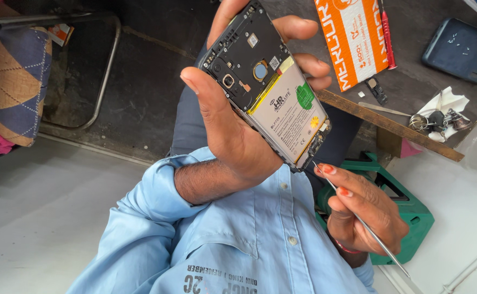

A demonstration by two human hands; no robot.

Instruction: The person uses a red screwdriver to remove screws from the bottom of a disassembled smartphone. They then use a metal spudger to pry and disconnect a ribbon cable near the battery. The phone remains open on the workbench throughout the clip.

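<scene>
Left hand grips opened phone slanting upper-left to lower-right; right hand pinches probe.

We see a light blue shirt, an orange and white box, a green stool, a grey battery

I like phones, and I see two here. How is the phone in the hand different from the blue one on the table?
The phone is held up in the left hand; the blue phone lies flat on the table. The phone has its back off, showing the battery and black insides; the blue phone shows a closed blue surface. The right hand points a thin metal tool at the phone; nothing touches the blue phone. Both are flat rectangles with rounded corners.
</scene>
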